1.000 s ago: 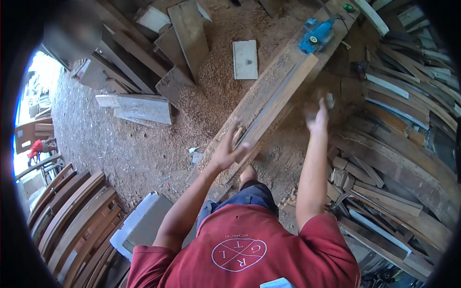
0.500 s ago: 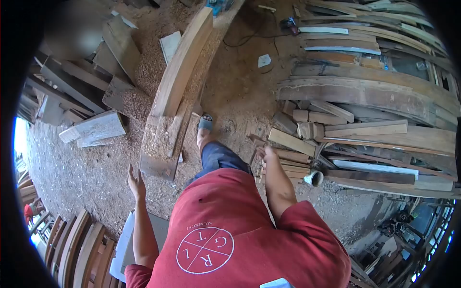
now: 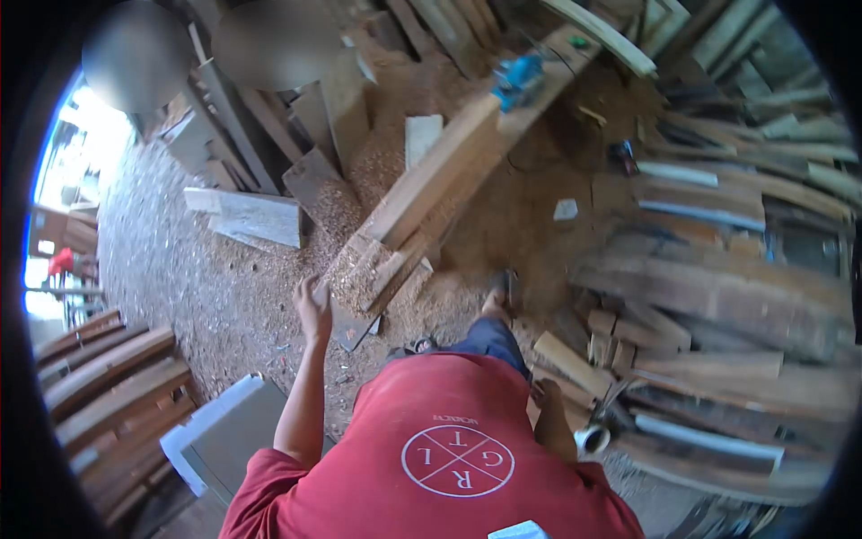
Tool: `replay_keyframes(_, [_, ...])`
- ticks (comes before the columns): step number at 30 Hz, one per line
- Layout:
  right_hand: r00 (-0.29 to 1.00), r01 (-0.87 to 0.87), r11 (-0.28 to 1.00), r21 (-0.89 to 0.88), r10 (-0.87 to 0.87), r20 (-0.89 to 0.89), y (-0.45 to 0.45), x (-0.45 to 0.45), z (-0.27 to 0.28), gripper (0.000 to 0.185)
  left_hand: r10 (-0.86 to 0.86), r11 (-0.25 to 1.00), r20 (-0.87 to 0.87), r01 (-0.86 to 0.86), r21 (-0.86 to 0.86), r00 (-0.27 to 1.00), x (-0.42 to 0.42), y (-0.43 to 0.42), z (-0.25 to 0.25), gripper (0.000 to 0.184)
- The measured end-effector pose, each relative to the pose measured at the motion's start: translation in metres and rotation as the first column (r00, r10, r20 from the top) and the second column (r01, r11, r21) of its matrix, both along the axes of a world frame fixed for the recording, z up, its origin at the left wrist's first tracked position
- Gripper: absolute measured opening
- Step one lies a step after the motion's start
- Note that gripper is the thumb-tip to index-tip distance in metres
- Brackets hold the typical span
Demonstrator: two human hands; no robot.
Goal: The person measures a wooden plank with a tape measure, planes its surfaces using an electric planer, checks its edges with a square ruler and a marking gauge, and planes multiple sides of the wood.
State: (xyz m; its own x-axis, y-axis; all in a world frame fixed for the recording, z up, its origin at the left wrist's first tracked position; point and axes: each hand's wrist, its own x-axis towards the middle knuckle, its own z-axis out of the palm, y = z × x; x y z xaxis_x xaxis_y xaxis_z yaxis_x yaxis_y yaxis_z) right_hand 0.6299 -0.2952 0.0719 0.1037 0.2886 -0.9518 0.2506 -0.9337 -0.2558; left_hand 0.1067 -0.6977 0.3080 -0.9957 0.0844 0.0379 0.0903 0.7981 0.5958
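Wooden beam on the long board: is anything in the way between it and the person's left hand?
Only loose clutter: wood shavings on the near end of the long board lie between the left hand and the wooden beam. Nothing larger visibly blocks that gap.

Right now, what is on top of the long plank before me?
The plank carries a thick timber beam, a blue power planer, wood shavings at the near end, and a small green item, unclear. Its surface beneath the beam and planer is covered, so unseen.
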Motion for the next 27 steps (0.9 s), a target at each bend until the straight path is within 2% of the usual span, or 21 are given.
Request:
replay_keyframes(2, [0.998, -0.05, 0.998, 0.029, 0.051, -0.03, 0.03, -0.021, 0.024, 0.038, -0.124, 0.992, -0.19, 0.123, -0.014, 0.974, -0.026, 0.073, 0.04, 0.045])
replay_keyframes(4, [0.99, -0.141, 0.99, 0.009, 0.141, -0.017, 0.072, -0.038, 0.036, 0.049, -0.183, 0.981, -0.16, 0.19, 0.028, 0.97, -0.05, 0.15, 0.074, 0.055])
replay_keyframes(5, [0.971, -0.237, 0.971, 0.01, 0.237, -0.014, 0.099, -0.044, 0.04, 0.044, -0.203, 0.979, -0.168, 0.202, -0.02, 0.965, -0.063, 0.184, 0.074, 0.061])
replay_keyframes(6, [0.966, -0.258, 0.966, 0.01, 0.258, -0.011, 0.128, -0.058, 0.043, 0.044, -0.228, 0.973, -0.174, 0.22, -0.067, 0.958, -0.077, 0.213, 0.07, 0.066])
replay_keyframes(7, [0.919, -0.392, 0.917, 0.072, 0.394, -0.011, 0.156, -0.073, 0.047, 0.042, -0.213, 0.977, -0.169, 0.205, -0.062, 0.962, -0.087, 0.238, 0.061, 0.066])
replay_keyframes(8, [0.854, -0.515, 0.847, 0.132, 0.52, 0.0, 0.185, -0.083, 0.053, 0.041, -0.223, 0.971, -0.176, 0.202, -0.128, 0.959, -0.094, 0.261, 0.05, 0.068])
replay_keyframes(9, [0.887, -0.455, 0.876, 0.161, 0.462, -0.01, 0.215, -0.097, 0.05, 0.034, -0.233, 0.961, -0.186, 0.197, -0.193, 0.954, -0.098, 0.279, 0.046, 0.069])
replay_keyframes(10, [0.857, -0.487, 0.827, 0.282, 0.515, -0.031, 0.252, -0.111, 0.05, 0.032, -0.218, 0.966, -0.186, 0.183, -0.184, 0.958, -0.101, 0.29, 0.044, 0.069])
replay_keyframes(11, [0.823, -0.506, 0.766, 0.396, 0.567, -0.045, 0.282, -0.135, 0.059, 0.03, -0.162, 0.967, -0.032, 0.153, -0.205, 0.986, -0.1, 0.298, 0.042, 0.066])
replay_keyframes(12, [0.823, -0.458, 0.773, 0.438, 0.555, -0.12, 0.303, -0.171, 0.096, 0.026, -0.103, 0.964, 0.126, 0.13, -0.233, 0.987, -0.099, 0.303, 0.041, 0.062])
replay_keyframes(13, [0.837, -0.416, 0.748, 0.517, 0.537, -0.103, 0.326, -0.194, 0.109, 0.023, -0.105, 0.951, 0.063, 0.119, -0.285, 0.992, -0.098, 0.302, 0.035, 0.054])
replay_keyframes(14, [0.824, -0.487, 0.738, 0.468, 0.566, -0.035, 0.344, -0.22, 0.146, 0.03, -0.106, 0.948, 0.077, 0.124, -0.292, 0.991, -0.096, 0.3, 0.035, 0.054])
replay_keyframes(16, [0.837, -0.457, 0.725, 0.515, 0.546, -0.025, 0.372, -0.259, 0.178, 0.051, -0.116, 0.94, 0.089, 0.138, -0.311, 0.989, -0.099, 0.299, 0.037, 0.053])
replay_keyframes(21, [0.771, -0.504, 0.633, 0.588, 0.637, -0.025, 0.392, -0.325, 0.232, 0.052, -0.087, 0.926, 0.119, 0.124, -0.357, 0.989, -0.102, 0.304, 0.032, 0.055])
replay_keyframes(23, [0.787, -0.466, 0.657, 0.593, 0.614, -0.06, 0.384, -0.341, 0.248, 0.051, -0.039, 0.88, 0.202, 0.129, -0.458, 0.979, -0.103, 0.305, 0.036, 0.055])
replay_keyframes(25, [0.8, -0.423, 0.695, 0.581, 0.588, -0.12, 0.377, -0.354, 0.255, 0.049, -0.041, 0.884, 0.257, 0.155, -0.442, 0.965, -0.106, 0.302, 0.031, 0.054])
replay_keyframes(27, [0.792, -0.465, 0.705, 0.535, 0.602, -0.104, 0.374, -0.378, 0.26, 0.048, -0.047, 0.884, 0.314, 0.186, -0.429, 0.948, -0.106, 0.304, 0.038, 0.051])
